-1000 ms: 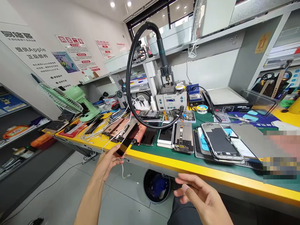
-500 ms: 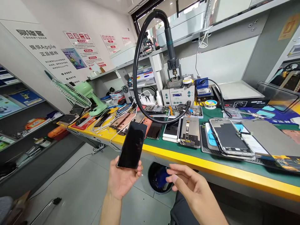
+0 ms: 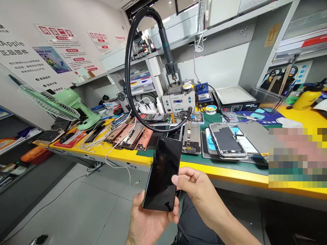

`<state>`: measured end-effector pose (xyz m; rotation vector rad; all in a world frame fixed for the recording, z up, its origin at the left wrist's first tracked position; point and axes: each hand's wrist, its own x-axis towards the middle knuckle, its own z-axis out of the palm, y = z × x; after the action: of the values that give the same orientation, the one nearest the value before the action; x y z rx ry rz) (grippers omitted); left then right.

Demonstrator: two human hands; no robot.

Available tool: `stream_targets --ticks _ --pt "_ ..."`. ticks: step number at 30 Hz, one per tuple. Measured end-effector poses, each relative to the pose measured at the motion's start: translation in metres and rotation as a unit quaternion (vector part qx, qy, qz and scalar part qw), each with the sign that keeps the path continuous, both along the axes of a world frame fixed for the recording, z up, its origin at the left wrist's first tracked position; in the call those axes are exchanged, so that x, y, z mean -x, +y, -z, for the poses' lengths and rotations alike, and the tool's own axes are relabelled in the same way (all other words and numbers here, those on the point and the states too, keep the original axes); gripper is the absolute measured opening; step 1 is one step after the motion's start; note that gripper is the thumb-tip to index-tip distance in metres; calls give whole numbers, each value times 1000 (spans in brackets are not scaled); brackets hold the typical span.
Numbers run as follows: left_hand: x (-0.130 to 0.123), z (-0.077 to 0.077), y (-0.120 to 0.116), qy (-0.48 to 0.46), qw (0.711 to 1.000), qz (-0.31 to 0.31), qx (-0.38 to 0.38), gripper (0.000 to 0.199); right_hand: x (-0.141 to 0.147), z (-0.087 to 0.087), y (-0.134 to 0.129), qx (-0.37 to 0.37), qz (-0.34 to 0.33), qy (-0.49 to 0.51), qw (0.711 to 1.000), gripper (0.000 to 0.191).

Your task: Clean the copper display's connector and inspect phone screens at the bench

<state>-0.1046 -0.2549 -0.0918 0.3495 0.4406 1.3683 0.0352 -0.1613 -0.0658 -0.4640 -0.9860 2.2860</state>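
Your left hand (image 3: 150, 221) at six o'clock has its wrist cut off by the bottom edge; the back of the flat black glass-fronted phone (image 3: 163, 180) is hidden from you. At five o'clock, you cannot see all of your right hand's (image 3: 195, 187) fingertips. At three, coarse pixels mask part of your yellow-edged green-topped bench (image 3: 237, 173). At ten, small print on the red-and-white paper poster (image 3: 61, 43) is unreadable.

Bright, even white light fills the room, leaving a pale sheen on the floor (image 3: 102, 200) and deep shadow beneath the tabletop (image 3: 230, 173). Dim reflections cross the phone's (image 3: 163, 183) black glass. The wide lens tilts and stretches the edges. Poster (image 3: 67, 51) print looks soft; coarse pixel blocks blot the right side.
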Motion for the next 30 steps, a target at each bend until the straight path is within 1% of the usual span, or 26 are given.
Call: stream_targets --ticks 5,7,10,13,16,20,23,27,28,29,30 --pt "-7 -8 3 0 1000 28 -10 70 -10 0 3 5 9 2 1000 24" --pt "-10 -11 4 0 1000 28 -7 71 -13 0 4 4 7 -3 1000 25" --pt "-14 -15 5 -3 1000 21 -1 64 -16 1 5 -2 12 -16 1000 28" --pt "-16 -16 4 -13 999 31 -1 60 -17 2 5 -3 27 -23 999 29" --pt "-17 -13 2 -16 999 40 -16 59 -17 1 2 5 17 -5 1000 31" --pt "-18 -5 -1 -6 998 43 -52 61 -20 -3 -6 12 -2 26 1000 29" --pt "-19 2 -1 7 996 49 -76 66 -24 -5 -12 -3 4 20 1000 28" --pt "-20 10 -1 21 992 53 -108 69 -28 -7 -15 -32 -2 9 999 31" --pt "-20 9 -1 32 992 46 -116 67 -28 -7 -15 -40 6 0 999 31" --pt "-20 8 0 58 991 32 -120 63 -29 -6 -15 -49 29 -19 998 30" --pt "-20 6 0 102 988 11 -119 58 -29 -4 -16 -64 70 -47 994 30"
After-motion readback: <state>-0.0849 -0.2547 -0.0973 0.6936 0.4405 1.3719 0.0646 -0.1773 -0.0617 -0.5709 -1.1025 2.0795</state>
